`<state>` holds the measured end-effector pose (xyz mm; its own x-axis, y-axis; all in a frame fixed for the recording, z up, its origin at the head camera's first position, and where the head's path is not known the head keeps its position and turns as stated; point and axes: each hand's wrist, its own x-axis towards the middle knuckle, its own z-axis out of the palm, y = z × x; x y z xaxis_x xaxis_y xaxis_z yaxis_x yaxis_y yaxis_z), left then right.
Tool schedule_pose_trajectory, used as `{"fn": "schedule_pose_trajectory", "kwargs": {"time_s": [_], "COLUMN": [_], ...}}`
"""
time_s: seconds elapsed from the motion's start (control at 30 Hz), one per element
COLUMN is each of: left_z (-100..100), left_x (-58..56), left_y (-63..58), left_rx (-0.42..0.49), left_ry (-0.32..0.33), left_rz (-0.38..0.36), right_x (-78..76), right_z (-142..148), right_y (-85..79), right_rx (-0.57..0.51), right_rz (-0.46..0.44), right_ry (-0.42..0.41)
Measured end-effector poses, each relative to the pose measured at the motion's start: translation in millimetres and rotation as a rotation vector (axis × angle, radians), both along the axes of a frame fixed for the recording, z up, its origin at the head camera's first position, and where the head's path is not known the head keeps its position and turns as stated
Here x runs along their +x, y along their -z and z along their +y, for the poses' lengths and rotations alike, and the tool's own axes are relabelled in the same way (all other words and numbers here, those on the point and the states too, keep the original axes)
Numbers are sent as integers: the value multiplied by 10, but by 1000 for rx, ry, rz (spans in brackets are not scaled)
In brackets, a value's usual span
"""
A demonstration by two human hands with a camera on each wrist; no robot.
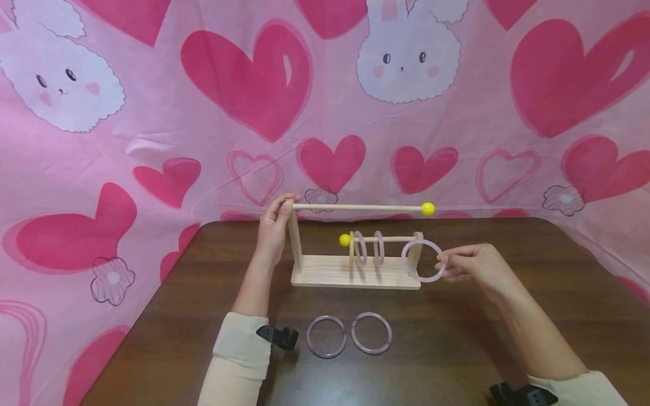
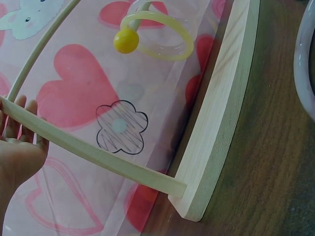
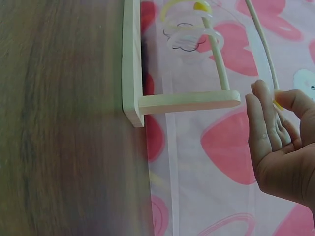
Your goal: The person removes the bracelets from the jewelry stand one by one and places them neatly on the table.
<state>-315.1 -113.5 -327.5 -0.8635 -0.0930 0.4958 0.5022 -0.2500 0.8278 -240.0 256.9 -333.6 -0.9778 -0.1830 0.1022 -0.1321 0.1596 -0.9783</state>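
A pale wooden stand (image 1: 355,272) has two posts, each with a rod tipped by a yellow ball. My left hand (image 1: 274,228) grips the top of the tall left post, where the upper rod (image 1: 355,208) begins. Between thumb and fingers, my right hand (image 1: 479,268) pinches the edge of a pale pink bangle (image 1: 405,262), which overlaps the short right post in the head view. On the lower rod (image 1: 396,239) hang a yellow bangle (image 1: 351,251) and two pale pink bangles (image 1: 378,248). The right wrist view shows the right hand (image 3: 285,142) beside the short post, without the held bangle visible.
Two purplish bangles, a left one (image 1: 308,341) and a right one (image 1: 389,338), lie flat on the dark wooden table (image 1: 447,349) in front of the stand. Behind the table hangs a pink cloth (image 1: 228,124) with hearts and rabbits.
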Motion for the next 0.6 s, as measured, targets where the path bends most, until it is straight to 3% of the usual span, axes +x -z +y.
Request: {"fn": "schedule_pose_trajectory", "kwargs": {"time_s": [0.33,0.6], "left_z": [-7,-6], "left_x": [-5,5], "left_y": [6,-6], "left_rx": [-5,-17], "left_ry": [-3,-7], "left_rz": [-9,-14], "right_x": [-26,-28], "right_z": [37,22], "right_y": [38,107], "right_rx": [226,315], "right_rz": [-95,-160], "right_ry": [-185,-329]}}
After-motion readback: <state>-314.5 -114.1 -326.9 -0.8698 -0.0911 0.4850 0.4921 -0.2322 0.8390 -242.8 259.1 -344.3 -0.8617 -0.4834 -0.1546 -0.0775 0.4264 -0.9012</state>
